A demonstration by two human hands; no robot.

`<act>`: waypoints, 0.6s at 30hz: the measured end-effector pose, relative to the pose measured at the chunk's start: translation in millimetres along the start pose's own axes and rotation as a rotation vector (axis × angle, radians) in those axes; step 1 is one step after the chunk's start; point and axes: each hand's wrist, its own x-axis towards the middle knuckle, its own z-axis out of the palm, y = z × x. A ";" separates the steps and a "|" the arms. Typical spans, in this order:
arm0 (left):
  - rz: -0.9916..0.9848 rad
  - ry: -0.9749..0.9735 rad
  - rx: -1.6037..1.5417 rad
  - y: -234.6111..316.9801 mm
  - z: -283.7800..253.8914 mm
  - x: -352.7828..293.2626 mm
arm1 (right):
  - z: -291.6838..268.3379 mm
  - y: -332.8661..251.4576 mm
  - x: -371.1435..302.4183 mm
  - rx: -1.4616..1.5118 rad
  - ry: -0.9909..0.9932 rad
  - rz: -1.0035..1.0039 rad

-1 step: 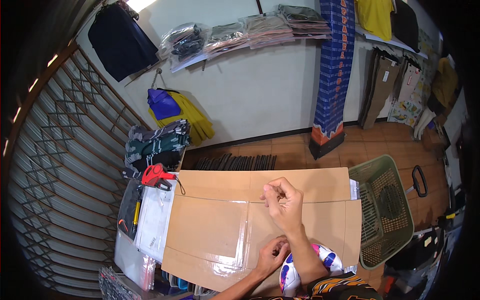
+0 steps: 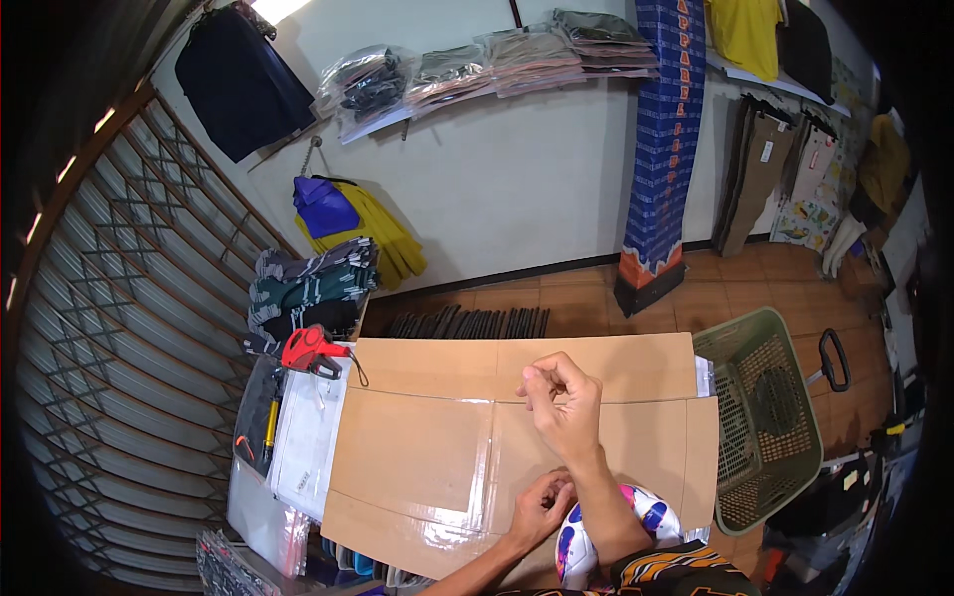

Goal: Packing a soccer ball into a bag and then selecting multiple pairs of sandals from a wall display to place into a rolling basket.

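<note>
A white ball (image 2: 655,515) with purple, pink and orange patches sits at the near edge of a flattened cardboard sheet (image 2: 407,437), partly covered by my right forearm. My right hand (image 2: 566,400) is raised above the cardboard, beyond the ball. Its thumb and fingers are pinched together, and whatever may be between them is too small to make out. Lower down, beside the left of the ball, my left hand (image 2: 542,507) has its fingers curled closed. Its fingertips are partly hidden near my right forearm, so I cannot tell what they grip.
Left of the cardboard lie a red-and-black tape dispenser (image 2: 310,352), a yellow cutter (image 2: 270,425) and clear plastic bags (image 2: 266,526). Folded clothes (image 2: 313,288) are stacked behind them. A green plastic basket (image 2: 770,417) stands to the right, and a blue column (image 2: 661,149) rises beyond.
</note>
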 end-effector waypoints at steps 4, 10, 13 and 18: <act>-0.112 -0.080 -0.005 -0.4 -1.0 -0.8 | -0.6 5.4 2.8 -0.053 0.022 -0.037; -0.088 -0.056 -0.001 -3.8 -1.4 -0.8 | 3.5 15.3 4.7 -0.130 0.033 -0.078; -0.075 -0.048 0.004 -3.3 -0.4 -0.9 | 5.4 17.2 6.1 -0.129 0.076 -0.132; -0.068 -0.060 0.010 -5.8 1.5 -1.0 | 1.9 13.8 6.2 -0.100 0.027 -0.068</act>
